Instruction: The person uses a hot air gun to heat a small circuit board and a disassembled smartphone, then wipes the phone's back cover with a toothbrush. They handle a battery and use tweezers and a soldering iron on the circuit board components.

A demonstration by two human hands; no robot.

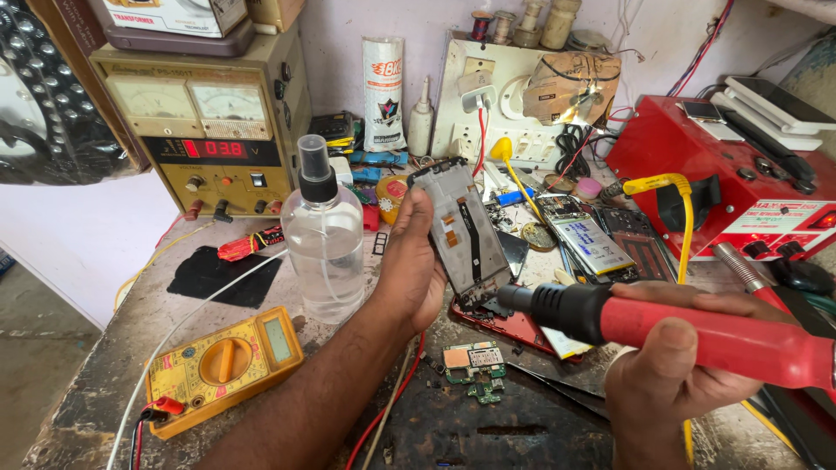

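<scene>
A cluttered, scuffed bench (113, 365) is covered with repair gear: a boxy tan power supply (205, 122) far left and a red station (731, 174) far right. A clear plastic spray bottle (324, 239) stands just left of the left hand (409, 270), whose fingers are closed around an opened phone frame (461, 231), tilted up, seemingly to face the tool. The right hand (670, 374) is wrapped around a red hot-air handle (697, 335), its black nozzle touching or just short of the frame's lower end. A yellow multimeter (222, 365) lies near left, and a small green circuit board (475, 361) lies flat below the frame.
</scene>
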